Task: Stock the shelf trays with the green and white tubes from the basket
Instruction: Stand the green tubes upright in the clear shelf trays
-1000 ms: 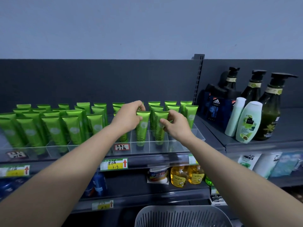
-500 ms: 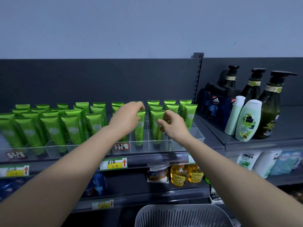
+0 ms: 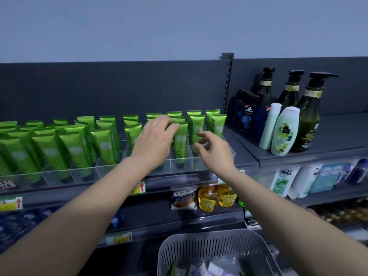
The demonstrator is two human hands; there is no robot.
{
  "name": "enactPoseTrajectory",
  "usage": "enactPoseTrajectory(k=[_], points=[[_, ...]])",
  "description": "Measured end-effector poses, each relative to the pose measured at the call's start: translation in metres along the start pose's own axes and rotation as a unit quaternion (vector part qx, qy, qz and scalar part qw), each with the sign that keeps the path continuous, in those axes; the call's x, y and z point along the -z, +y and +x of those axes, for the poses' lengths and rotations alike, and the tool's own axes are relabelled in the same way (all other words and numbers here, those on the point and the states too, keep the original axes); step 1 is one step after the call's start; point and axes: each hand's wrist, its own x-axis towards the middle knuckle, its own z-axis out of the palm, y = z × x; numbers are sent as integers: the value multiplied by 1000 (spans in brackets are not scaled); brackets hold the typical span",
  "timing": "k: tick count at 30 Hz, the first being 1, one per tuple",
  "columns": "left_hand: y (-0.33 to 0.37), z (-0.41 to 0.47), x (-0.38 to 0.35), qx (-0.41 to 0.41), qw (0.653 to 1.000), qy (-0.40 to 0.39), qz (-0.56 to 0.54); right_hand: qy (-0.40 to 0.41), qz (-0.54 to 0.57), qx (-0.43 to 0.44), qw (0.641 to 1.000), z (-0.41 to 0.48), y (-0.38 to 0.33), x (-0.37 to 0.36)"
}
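Tubes: the green tubes (image 3: 180, 141) stand cap-down in rows in the clear shelf trays (image 3: 179, 165); more stock, pale packets and tubes I can't make out well, lies in the grey basket (image 3: 217, 248) below me.
Handling: I judge them light and soft-walled, slick plastic that dents if squeezed; the flat crimped top or the upper body is the place to pinch, since the cap end sits down in the slot.
Left hand: my left hand (image 3: 154, 139) hovers over the front right slots, fingers loosely spread, empty; whether the fingertips brush a tube top I cannot tell.
Right hand: my right hand (image 3: 214, 149) is half open, fingers curled, holding nothing, just in front of the rightmost tubes.
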Motion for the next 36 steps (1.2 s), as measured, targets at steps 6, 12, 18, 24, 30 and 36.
enactPoseTrajectory(k=[6, 12, 18, 24, 30, 36], points=[[54, -25, -13, -44, 997, -27, -59, 57, -97, 61, 992, -50, 40, 8], [107, -77, -57, -98, 983, -92, -128, 24, -158, 57, 986, -113, 91, 6], [139, -137, -109, -104, 967, -179, -147, -52, -190, -20, 980, -175, 140, -4], [157, -187, -148, -86, 945, -282, -145, -148, -228, -84, 959, -225, 182, -21], [164, -235, -181, -55, 911, -394, -108, -264, -271, -144, 914, -260, 219, -40], [169, -279, -210, 13, 841, -540, -42, -393, -292, -208, 847, -283, 256, -66]])
